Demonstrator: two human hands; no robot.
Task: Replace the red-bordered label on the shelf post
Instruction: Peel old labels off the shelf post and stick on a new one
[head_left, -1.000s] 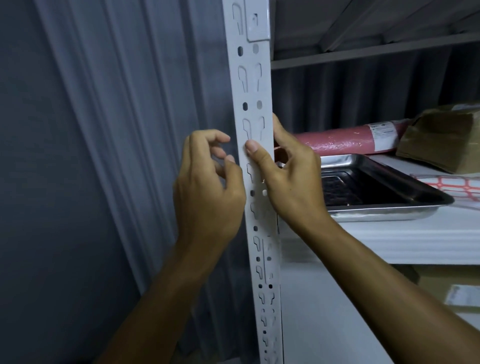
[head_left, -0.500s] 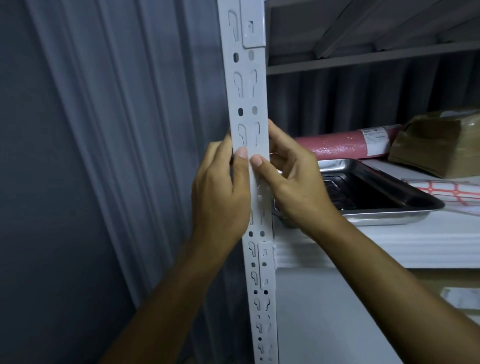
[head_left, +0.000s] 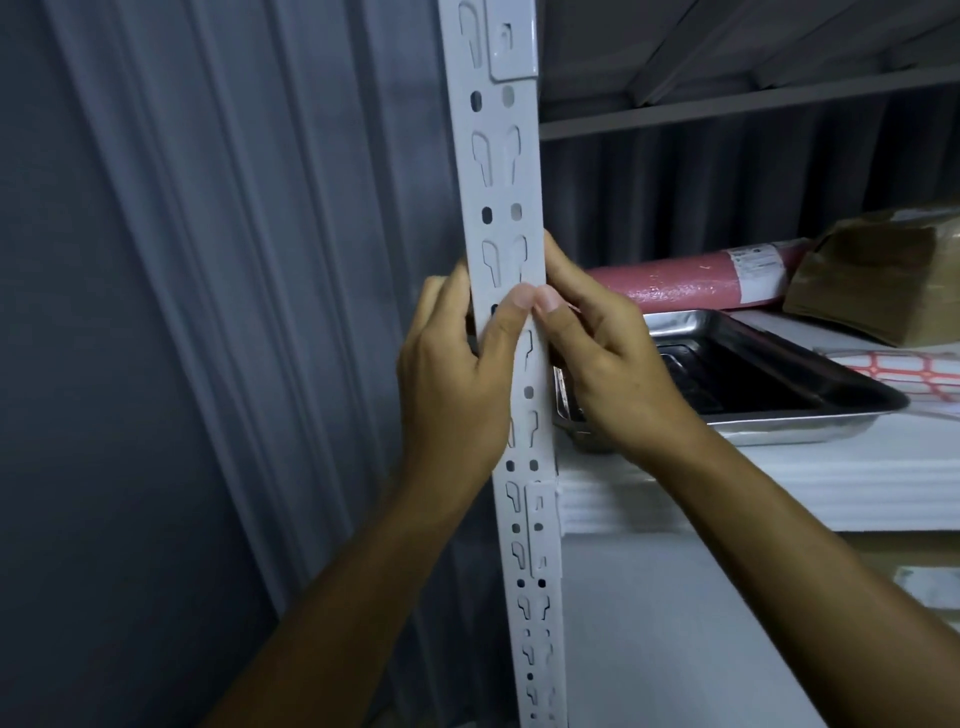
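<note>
I see my two hands up close on one white metal post (head_left: 506, 171). The post is thin and flat, with many small holes and hook-shaped slots. My left hand (head_left: 457, 374) wraps round the post's left edge, with its thumb pressed flat on the front. My right hand (head_left: 605, 364) wraps round the right edge, and its thumb presses there too. The two thumb tips touch in the middle of the post. I cannot see the label; a tiny bit of red shows by my right thumb, but I cannot tell what it is.

Behind my right hand, one shiny metal tray (head_left: 769, 384) sits near the front left corner of the white shelf (head_left: 779, 488). Farther back lie one bumpy pink roll (head_left: 691, 283) and one crinkly brown parcel (head_left: 878, 275). At the shelf's right edge is one sheet of red-edged stickers (head_left: 898, 366).
</note>
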